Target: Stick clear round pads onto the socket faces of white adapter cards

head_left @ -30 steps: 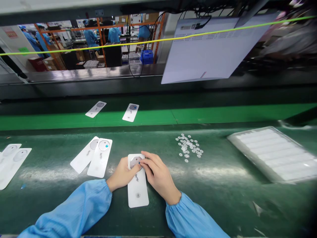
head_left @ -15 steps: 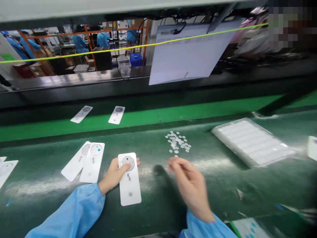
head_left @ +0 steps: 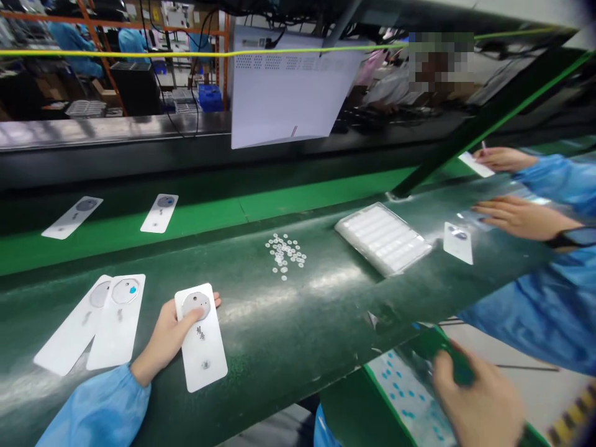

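Note:
My left hand (head_left: pixel 170 332) is closed around the upper left side of a white rectangular panel (head_left: pixel 203 357). Its thumb lies on the panel's round grey disc, and fingertips show past the far edge. Dark characters and a small mark are printed below the disc. At lower right, my right hand (head_left: pixel 479 400) is blurred beside a green-edged tray (head_left: pixel 388 403) carrying a pale sheet with small blue dots (head_left: pixel 398 388). Its thumb and index finger are bent near the tray's far edge; whether they grip anything cannot be made out. Small clear rings (head_left: pixel 285 251) lie loosely piled beyond the held panel.
Two overlapping panels (head_left: pixel 116 329) lie left; two more (head_left: pixel 159 214) rest on the green ledge. A plastic-wrapped white tray (head_left: pixel 384 239) sits right of the rings. A co-worker's hands (head_left: pixel 516 217) work near another panel (head_left: pixel 459 242). A slanted post (head_left: pixel 433 158) crosses behind.
The view has swung right, bringing the co-worker's hands into sight. My right hand has moved from near the rings to the blue-dotted sheet at lower right. My left hand keeps the panel.

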### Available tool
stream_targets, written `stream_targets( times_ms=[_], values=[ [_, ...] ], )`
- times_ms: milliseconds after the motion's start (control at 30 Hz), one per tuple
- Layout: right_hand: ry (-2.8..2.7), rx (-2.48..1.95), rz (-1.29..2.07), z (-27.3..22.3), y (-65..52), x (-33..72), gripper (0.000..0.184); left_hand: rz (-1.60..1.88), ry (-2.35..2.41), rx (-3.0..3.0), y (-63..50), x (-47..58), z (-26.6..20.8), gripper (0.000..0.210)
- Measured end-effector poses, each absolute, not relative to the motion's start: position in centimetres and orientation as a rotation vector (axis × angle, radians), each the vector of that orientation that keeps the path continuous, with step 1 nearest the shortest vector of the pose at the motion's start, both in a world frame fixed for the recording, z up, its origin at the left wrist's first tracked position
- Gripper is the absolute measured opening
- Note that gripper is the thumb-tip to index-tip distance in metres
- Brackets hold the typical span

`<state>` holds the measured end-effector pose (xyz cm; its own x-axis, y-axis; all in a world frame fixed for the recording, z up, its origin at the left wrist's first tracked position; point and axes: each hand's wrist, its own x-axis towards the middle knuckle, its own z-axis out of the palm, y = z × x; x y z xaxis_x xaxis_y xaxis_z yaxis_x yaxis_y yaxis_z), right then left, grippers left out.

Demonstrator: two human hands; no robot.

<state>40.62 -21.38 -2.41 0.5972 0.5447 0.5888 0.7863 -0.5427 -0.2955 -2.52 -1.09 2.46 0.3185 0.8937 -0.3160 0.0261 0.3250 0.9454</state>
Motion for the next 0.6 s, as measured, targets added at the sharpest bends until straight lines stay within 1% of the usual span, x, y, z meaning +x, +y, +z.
stream_targets(
  times_ms=[33, 133, 167, 233, 333, 467, 600],
  values=[
    [-1.114, -2.164, -0.533, -1.9, -19.5, 38.7, 0.040, 0.748, 1.093, 1.091, -1.1, -2.5, 2.5, 0.054],
    [-1.453, -1.824, -0.070, -0.6, -12.6, 33.2, 0.030, 0.760, 1.105, 1.109, -1.1, -2.6, 2.6, 0.057],
    [-1.556, -1.762, 0.046, -0.3, -10.4, 31.8, 0.031, 0.763, 1.107, 1.115, -1.1, -2.6, 2.7, 0.058],
    [-1.645, -1.713, 0.172, -0.1, -6.5, 29.8, 0.032, 0.760, 1.104, 1.137, -1.1, -2.6, 2.8, 0.061],
    [-1.681, -1.785, 0.250, -0.2, -3.4, 28.6, 0.026, 0.735, 1.137, 1.211, -1.0, -2.8, 2.9, 0.062],
    [-1.726, -1.883, 0.229, -0.3, -2.5, 28.6, 0.014, 0.628, 1.256, 1.283, -0.4, -3.4, 2.1, 0.061],
    [-1.782, -1.925, 0.232, 0.1, -2.0, 29.0, 0.008, 0.674, 1.312, 1.307, 0.0, -3.4, 0.6, 0.051]
  ],
)
